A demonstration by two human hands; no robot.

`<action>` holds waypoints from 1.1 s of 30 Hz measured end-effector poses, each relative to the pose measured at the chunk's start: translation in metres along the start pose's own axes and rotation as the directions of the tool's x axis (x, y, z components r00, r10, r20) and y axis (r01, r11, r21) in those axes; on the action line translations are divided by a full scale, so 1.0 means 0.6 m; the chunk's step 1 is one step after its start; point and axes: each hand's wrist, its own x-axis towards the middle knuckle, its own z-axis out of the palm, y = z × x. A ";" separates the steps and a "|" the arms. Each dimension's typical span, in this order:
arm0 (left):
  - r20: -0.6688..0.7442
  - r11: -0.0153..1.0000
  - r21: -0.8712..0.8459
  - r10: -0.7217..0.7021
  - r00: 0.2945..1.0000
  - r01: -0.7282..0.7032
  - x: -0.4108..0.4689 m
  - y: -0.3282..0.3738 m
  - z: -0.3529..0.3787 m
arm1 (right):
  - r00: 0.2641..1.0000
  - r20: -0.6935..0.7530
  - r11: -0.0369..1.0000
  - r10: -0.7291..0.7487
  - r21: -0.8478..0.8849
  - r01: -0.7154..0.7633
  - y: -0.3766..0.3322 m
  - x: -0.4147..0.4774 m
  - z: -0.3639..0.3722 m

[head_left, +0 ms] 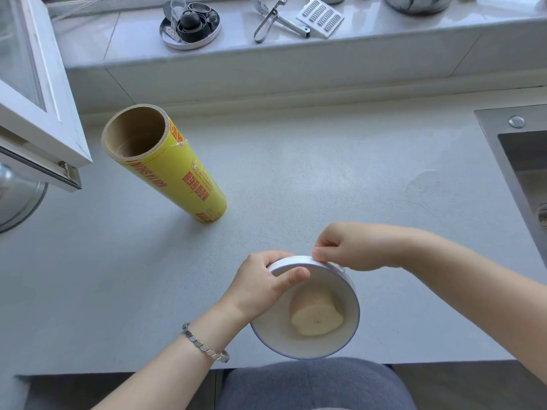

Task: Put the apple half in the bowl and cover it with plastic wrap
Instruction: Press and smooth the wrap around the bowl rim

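Two hands work at a white bowl (307, 344) near the front edge of a grey counter (296, 179). Far left, a yellow roll of wrap (174, 173) stands upright on the counter, well apart from the bowl. The left hand (263, 285), a bracelet (204, 344) on its wrist, clasps the bowl's far-left rim, thumb lying across the top. An apple half (318, 316) sits inside the bowl, cut face up. The right hand (352, 247) pinches thin clear film at the far rim, fingertips pressed together. A sink (521, 161) lies far right.
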 end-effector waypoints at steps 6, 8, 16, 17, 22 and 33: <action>-0.009 0.999 -0.040 0.024 1.000 -0.024 0.002 -0.004 0.005 | 0.989 -0.148 0.998 0.013 0.055 -0.005 0.006 0.009 0.025; -0.015 0.999 -0.034 0.019 1.000 -0.020 0.004 -0.005 0.008 | 0.987 -0.162 0.998 0.022 0.055 -0.013 0.012 0.015 0.030; -0.033 0.998 -0.064 0.011 0.999 -0.013 0.001 -0.013 0.011 | 0.957 -0.289 0.973 -0.011 0.216 0.076 0.042 0.027 0.023; -0.034 0.997 -0.073 0.005 0.999 -0.007 0.001 -0.013 0.008 | 0.924 -0.381 0.963 -0.020 0.240 0.120 0.047 0.029 0.024; -0.045 0.996 -0.092 -0.002 0.999 -0.002 0.009 -0.006 -0.007 | 0.886 -0.364 0.711 -0.288 0.538 0.452 0.036 0.001 0.044; -0.149 0.996 -0.083 0.025 0.988 -0.038 0.004 -0.001 -0.014 | 0.956 -0.284 0.664 -0.078 0.700 0.262 0.078 0.018 0.032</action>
